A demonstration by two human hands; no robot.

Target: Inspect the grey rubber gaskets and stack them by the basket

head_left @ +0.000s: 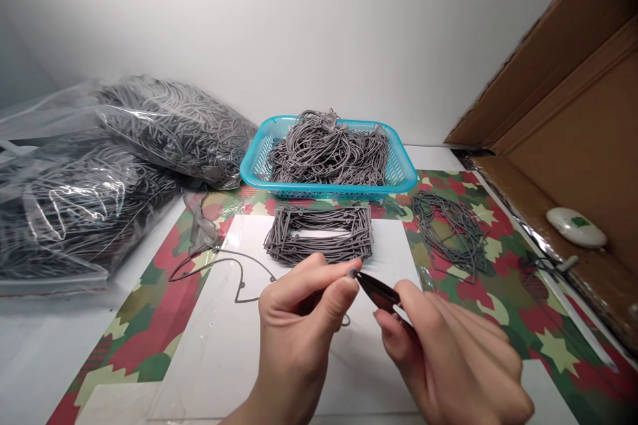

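Note:
My left hand (304, 319) is closed, its thumb and fingertips pinching a thin grey rubber gasket (242, 285). The gasket trails to the left in a loose, bent loop, with small eyelets along it; part of it is hidden behind the hand. A small grey tab shows at the fingertips. My right hand (448, 352) is closed around a dark pointed tool (377, 290), either tweezers or small snips; I cannot tell which. Its tip meets the tab. Just beyond both hands lies a neat rectangular stack of grey gaskets (319, 252) on a white sheet (199, 358).
Behind the stack stands a blue basket (254, 169) heaped with tangled grey gaskets. Clear bags (84, 212) full of them lie left. A loose pile of gaskets (448, 232) rests right on the patterned mat (498, 299). A cardboard box (563, 126) and a white oval object (575, 228) are far right.

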